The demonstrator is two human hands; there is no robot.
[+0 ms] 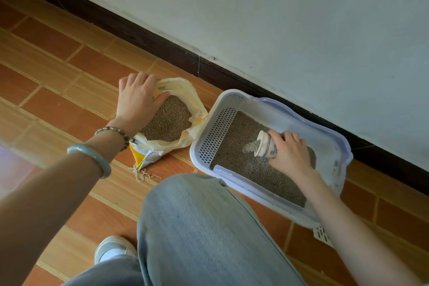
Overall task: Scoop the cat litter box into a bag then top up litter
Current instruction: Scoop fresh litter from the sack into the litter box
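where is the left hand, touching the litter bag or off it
Touching. The head view shows the left hand gripping the litter bag at its rim, with the fingers curled over the outside and the thumb inside the mouth.

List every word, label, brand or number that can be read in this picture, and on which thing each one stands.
No text here is readable.
On the cream plastic litter bag: small dark print on the rolled rim and beside the yellow part, too blurred to read.
On the white patterned paper cup: reddish-purple print, too blurred to tell letters from ornament.
On the lilac plastic litter box: no writing shows.
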